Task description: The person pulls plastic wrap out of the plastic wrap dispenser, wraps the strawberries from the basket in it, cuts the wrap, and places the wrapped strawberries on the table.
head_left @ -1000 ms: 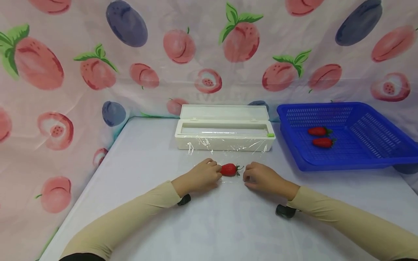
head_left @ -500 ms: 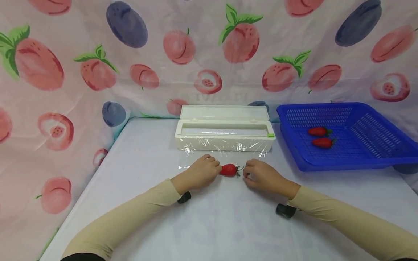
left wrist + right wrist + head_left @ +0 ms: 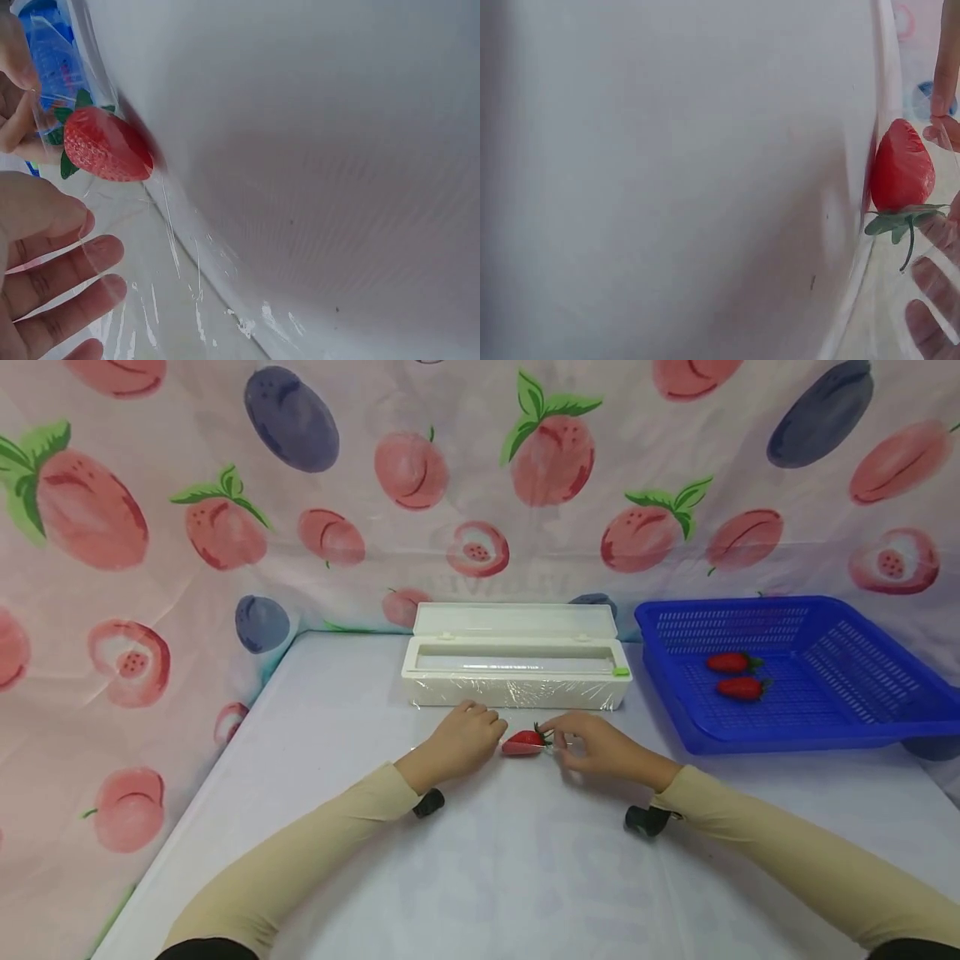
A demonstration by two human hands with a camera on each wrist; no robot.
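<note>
A red strawberry (image 3: pixel 523 743) with green leaves lies on the white table between my hands, its leafy end to the right. Clear cling film (image 3: pixel 142 300) stretches from the white dispenser box (image 3: pixel 517 692), and its near edge is raised over part of the fruit. My left hand (image 3: pixel 463 739) pinches that edge left of the strawberry between thumb and forefinger, other fingers spread. To the right of the leaves, my right hand (image 3: pixel 603 750) pinches the film too; its grip shows in the left wrist view. The film's exact outline is hard to see.
The dispenser's lid (image 3: pixel 516 619) stands open behind a film roll (image 3: pixel 517 662), with a green slider (image 3: pixel 621 672) at the right end. A blue basket (image 3: pixel 817 737) at the back right holds two strawberries (image 3: pixel 741 687). Patterned cloth (image 3: pixel 480 460) hangs behind the table.
Both hands have moved slightly away from me, toward the dispenser. The film's near edge has come up over the strawberry, and the right hand's fingers have lifted and opened out somewhat.
</note>
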